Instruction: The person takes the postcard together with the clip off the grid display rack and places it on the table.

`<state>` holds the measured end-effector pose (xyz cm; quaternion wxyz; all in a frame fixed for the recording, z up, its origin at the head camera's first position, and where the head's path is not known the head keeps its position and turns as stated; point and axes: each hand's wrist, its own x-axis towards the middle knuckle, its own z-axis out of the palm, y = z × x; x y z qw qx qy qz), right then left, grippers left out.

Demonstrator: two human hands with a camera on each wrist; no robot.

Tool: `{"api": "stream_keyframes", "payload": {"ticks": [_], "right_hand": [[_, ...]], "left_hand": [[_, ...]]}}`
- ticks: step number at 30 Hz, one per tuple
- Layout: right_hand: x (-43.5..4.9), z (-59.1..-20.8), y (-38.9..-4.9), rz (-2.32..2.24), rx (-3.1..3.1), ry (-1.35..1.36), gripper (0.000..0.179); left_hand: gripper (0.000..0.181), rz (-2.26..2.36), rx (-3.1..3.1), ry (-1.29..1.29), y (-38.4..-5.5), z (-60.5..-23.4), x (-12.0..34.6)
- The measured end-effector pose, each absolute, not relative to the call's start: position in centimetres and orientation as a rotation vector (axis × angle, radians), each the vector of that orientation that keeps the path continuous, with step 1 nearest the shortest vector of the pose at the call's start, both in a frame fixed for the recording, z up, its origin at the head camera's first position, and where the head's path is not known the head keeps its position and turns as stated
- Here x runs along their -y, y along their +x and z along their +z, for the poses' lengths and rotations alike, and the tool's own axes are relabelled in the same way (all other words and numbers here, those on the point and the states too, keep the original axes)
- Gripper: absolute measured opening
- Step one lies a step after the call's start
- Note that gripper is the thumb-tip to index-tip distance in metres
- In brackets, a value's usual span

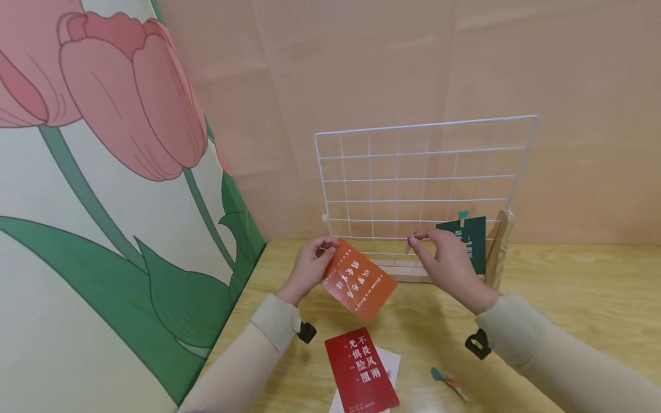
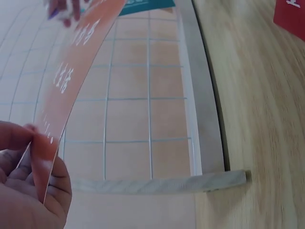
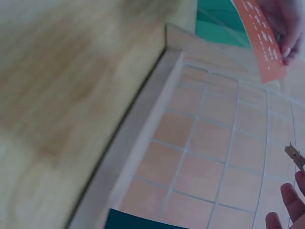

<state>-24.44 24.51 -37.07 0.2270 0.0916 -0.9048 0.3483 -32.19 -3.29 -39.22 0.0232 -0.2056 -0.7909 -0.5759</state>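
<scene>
Orange card: we see the orange card (image 1: 358, 281) held above the tabletop (image 1: 568, 292), tilted, its white lettering facing the head camera.
Left fingers: we find the left hand (image 1: 308, 265) pinching that card near its top corner; the thumb and fingers close on opposite faces, and the rest of the sheet slants down and away from them.
Right fingers: we see the right hand (image 1: 448, 261) with thumb and forefinger nearly together on a small wooden clip (image 3: 293, 155), which shows a purple spot in the head view; the other fingers bend loosely, and the orange card lies apart from this hand.
Wire rack: we have the white grid (image 1: 397, 179) standing behind both hands in a wooden base (image 1: 410, 276).
Green card: we see the dark green card (image 1: 478, 241) on the rack's right side, under a teal-topped clip (image 1: 462, 218).
Red card: we find the red card (image 1: 361, 373) flat on the tabletop, overlapping a white card (image 1: 391, 367).
Loose clip: we see another teal-ended clip (image 1: 448, 380) lying to their right.
</scene>
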Motion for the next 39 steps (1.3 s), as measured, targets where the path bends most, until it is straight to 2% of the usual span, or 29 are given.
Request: {"api": "stream_keyframes", "payload": {"ticks": [6,11,17,23,27,34,39], "right_hand": [[-24.7,-38.5,-22.0,0.994,2.578,0.263,0.027],[-25.0,-40.0,-20.2,0.975,2.626,0.295,0.018],[-26.1,-42.0,-18.8,0.886,2.715,0.494,0.009],[-27.6,-43.6,-17.8,0.941,2.907,0.728,0.016],[-28.0,-44.5,-17.2,1.092,2.968,0.862,0.014],[-28.0,-45.6,-16.4,1.393,3.061,0.946,0.007],[-28.0,-46.6,-16.0,1.282,3.066,1.006,0.006]], "left_hand": [[0.017,-1.743,2.599,-0.679,-31.2,-39.3,4.2],[0.019,-1.747,2.774,-0.712,-30.0,-40.1,4.7],[0.019,-1.646,2.921,-0.732,-29.4,-41.4,4.7],[0.018,-1.549,3.016,-0.77,-29.3,-42.1,4.7],[0.018,-1.458,3.051,-0.845,-29.0,-42.5,4.6],[0.015,-1.327,3.144,-0.964,-28.6,-43.4,4.5],[0.021,-1.217,3.251,-1.011,-28.0,-44.0,4.6]]}}
